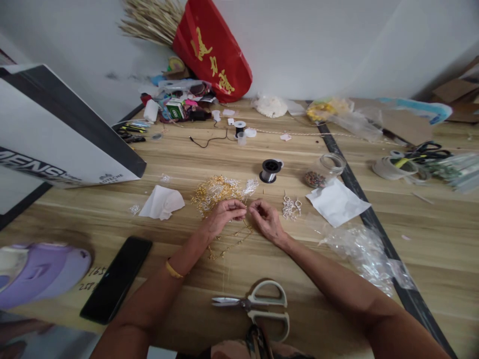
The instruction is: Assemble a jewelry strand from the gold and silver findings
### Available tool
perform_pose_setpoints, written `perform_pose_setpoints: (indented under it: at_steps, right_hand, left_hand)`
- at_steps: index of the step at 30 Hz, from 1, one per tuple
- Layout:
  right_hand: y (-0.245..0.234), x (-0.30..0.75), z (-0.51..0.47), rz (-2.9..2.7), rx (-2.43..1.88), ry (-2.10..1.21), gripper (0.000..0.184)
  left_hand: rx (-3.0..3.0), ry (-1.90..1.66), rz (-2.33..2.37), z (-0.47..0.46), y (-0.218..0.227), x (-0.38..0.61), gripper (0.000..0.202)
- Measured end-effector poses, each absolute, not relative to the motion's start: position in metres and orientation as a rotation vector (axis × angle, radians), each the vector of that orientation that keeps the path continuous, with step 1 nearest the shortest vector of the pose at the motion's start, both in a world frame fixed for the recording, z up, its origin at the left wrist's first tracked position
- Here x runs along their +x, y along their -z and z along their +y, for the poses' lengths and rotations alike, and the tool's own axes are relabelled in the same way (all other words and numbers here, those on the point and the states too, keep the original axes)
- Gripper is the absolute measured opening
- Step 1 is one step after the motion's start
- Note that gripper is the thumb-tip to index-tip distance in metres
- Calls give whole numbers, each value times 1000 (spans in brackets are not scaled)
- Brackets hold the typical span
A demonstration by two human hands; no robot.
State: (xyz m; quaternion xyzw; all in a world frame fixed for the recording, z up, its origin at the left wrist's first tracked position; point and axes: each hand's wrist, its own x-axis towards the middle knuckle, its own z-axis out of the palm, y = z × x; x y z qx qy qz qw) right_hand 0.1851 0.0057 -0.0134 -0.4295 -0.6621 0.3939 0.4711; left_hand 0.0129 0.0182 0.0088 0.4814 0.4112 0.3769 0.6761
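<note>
My left hand and my right hand meet over the middle of the wooden table, fingers pinched together. Between them runs a thin gold beaded chain that trails down toward me. Just behind the hands lies a heap of gold chain and beads. What the right fingertips pinch is too small to make out. A yellow band sits on my left wrist.
Scissors lie near me, a black phone to the left. A thread spool, a jar of beads, silver clasps, white papers, crumpled plastic, a black-and-white box and back clutter surround the spot.
</note>
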Motion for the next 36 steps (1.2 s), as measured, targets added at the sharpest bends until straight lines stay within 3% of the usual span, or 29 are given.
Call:
perform_pose_setpoints:
  at_steps: [25, 36]
  right_hand:
    - [13, 185, 7, -1620, -1049, -978, 23]
    - [13, 183, 3, -1654, -1067, -844, 11]
  left_hand:
    - [1258, -863, 990, 18, -15, 16, 20]
    - [1439, -901, 1115, 22, -2, 14, 15]
